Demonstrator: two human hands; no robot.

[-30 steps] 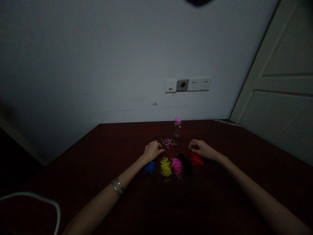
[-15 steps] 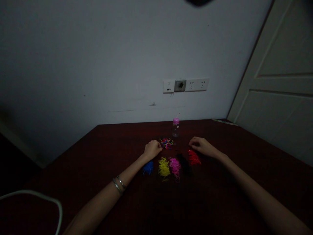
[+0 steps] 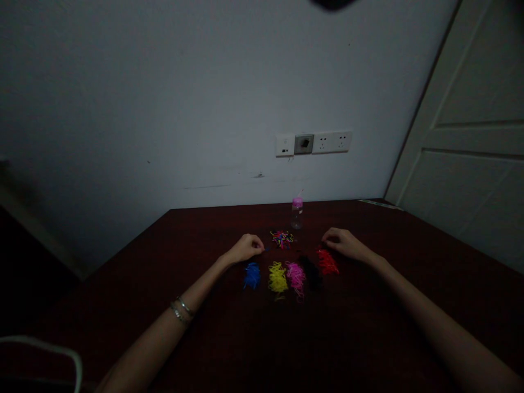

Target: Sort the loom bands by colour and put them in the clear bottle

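Small rubber bands lie sorted by colour in a row on the dark red table (image 3: 347, 327): a blue pile (image 3: 251, 274), a yellow pile (image 3: 278, 277), a pink pile (image 3: 295, 274), a black pile (image 3: 311, 272) and a red pile (image 3: 327, 261). A mixed-colour pile (image 3: 282, 238) lies behind them. My left hand (image 3: 245, 249) rests just above the blue pile, fingers curled in a pinch. My right hand (image 3: 344, 242) is curled beside the red pile, to the right of the mixed pile. What either hand holds is too small to see.
A small clear bottle with a pink cap (image 3: 297, 212) stands behind the mixed pile near the wall. Wall sockets (image 3: 313, 143) sit above it. A white door (image 3: 470, 142) is at the right. A pale curved cord (image 3: 49, 352) lies at the bottom left.
My left hand has drawn back left from the mixed pile, and the blue pile beside it is no longer partly covered by my wrist. My right hand has shifted slightly to the right.
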